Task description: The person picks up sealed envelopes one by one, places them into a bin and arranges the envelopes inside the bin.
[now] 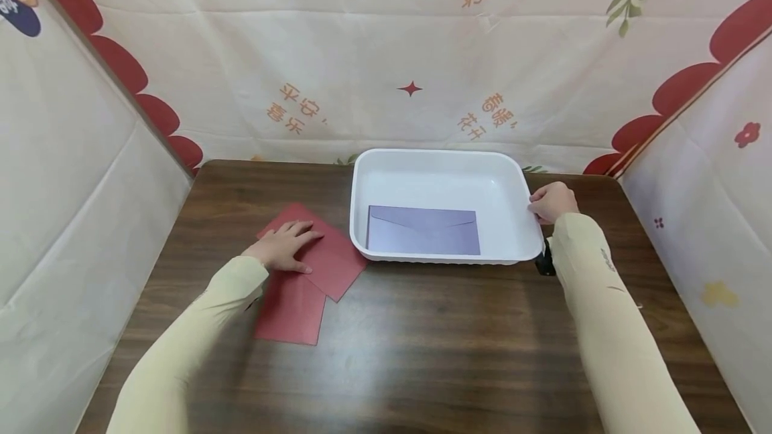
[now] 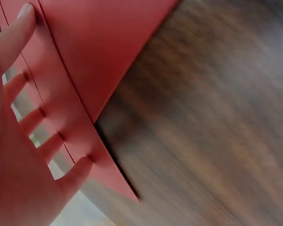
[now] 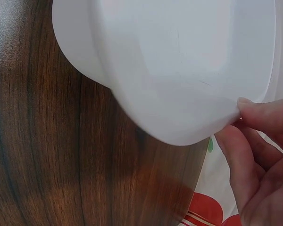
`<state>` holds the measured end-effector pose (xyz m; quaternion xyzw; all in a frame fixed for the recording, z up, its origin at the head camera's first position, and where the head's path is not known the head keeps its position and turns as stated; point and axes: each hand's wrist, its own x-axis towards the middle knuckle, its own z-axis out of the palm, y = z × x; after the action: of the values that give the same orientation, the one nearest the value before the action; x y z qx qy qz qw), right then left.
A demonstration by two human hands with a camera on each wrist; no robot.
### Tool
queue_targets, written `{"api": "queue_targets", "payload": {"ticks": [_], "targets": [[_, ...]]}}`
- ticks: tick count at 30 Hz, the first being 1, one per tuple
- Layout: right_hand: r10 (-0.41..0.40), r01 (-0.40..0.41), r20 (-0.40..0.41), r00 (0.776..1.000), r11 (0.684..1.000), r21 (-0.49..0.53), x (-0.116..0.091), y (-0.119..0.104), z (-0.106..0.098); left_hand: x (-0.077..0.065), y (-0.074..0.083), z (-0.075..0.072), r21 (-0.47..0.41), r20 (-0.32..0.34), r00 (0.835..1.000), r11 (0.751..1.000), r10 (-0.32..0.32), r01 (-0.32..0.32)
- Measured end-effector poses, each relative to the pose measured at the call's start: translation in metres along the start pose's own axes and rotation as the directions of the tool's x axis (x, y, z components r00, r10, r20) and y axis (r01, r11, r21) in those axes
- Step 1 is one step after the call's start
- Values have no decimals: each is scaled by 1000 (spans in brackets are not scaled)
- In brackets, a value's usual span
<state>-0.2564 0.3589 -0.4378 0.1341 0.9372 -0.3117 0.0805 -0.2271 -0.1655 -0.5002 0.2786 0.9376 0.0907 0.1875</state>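
Two overlapping red envelopes lie on the table, left of a white tray. My left hand (image 1: pixel 279 246) rests on the upper red envelope (image 1: pixel 338 256) with fingers spread; in the left wrist view its fingertips touch the red paper (image 2: pixel 80 110). The lower red envelope (image 1: pixel 292 317) sticks out toward the table's front. At the tray's right side, my right hand (image 1: pixel 553 203) pinches the rim of the white tray (image 1: pixel 446 155) between thumb and fingers. The right wrist view shows this grip close to a tray corner (image 3: pixel 179 113). Inside the tray, along its near side, lies a purple envelope (image 1: pixel 416 240), flap upward.
The dark wooden table (image 1: pixel 446 340) extends in front of the tray. White cloth (image 1: pixel 386 86) with red and green prints hangs behind the table, and similar cloth stands at both sides. A dark object (image 1: pixel 545 261) shows under the right wrist.
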Motion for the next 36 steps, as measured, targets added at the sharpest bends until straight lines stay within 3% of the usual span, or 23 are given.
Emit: {"api": "queue_targets", "payload": {"ticks": [4,10,13,17,25,31,36], "targets": [[0,0,6,1000,1000,2,1,-2,-1,-5,-4,1,18,-37,997,997,-71,72],[5,-5,6,1000,1000,7,2,-2,0,-7,-9,4,129,-75,990,983,-123,132],[9,-9,10,1000,1000,10,2,-2,0,-6,-10,2,81,-85,992,992,-89,96],[6,-7,11,1000,1000,10,2,-2,1,-4,-8,1,-1,-47,998,999,-40,40],[1,-1,8,1000,1000,17,2,-1,1,-1,-4,5,24,-83,985,988,-152,154],[5,-5,0,1000,1000,17,2,0,0,6,-12,-1,-30,-78,989,992,-123,121],[1,-1,5,1000,1000,20,3,1,0,17,-24,-14,-75,-126,988,994,-89,80]]}}
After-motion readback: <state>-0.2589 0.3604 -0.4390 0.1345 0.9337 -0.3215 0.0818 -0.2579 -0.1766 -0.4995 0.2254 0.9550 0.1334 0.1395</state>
